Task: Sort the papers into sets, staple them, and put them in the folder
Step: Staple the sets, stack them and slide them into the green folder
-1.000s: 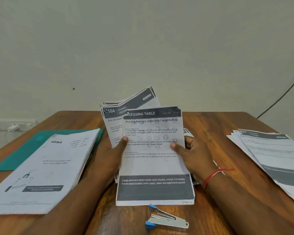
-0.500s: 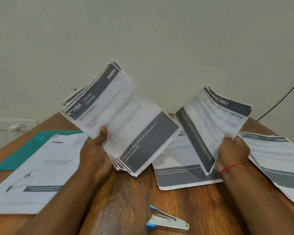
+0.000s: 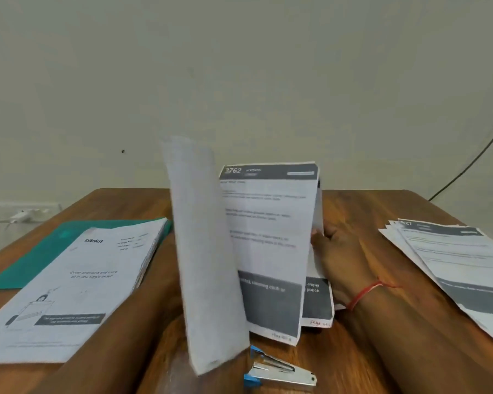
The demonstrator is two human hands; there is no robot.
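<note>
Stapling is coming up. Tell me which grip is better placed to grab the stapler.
Right, probably. The stapler lies right of the raised sheet, toward the right grip holding the papers; the left grip is hidden.

The right hand holds papers upright over the tabletop, one loose sheet blurred beside them. A stapler lies just in front.

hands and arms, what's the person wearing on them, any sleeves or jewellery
The left forearm and right forearm are bare, no sleeves in view. A thin red thread band circles the right wrist. The right hand shows no glove or ring that I can make out. The left hand is hidden behind the papers.
</note>
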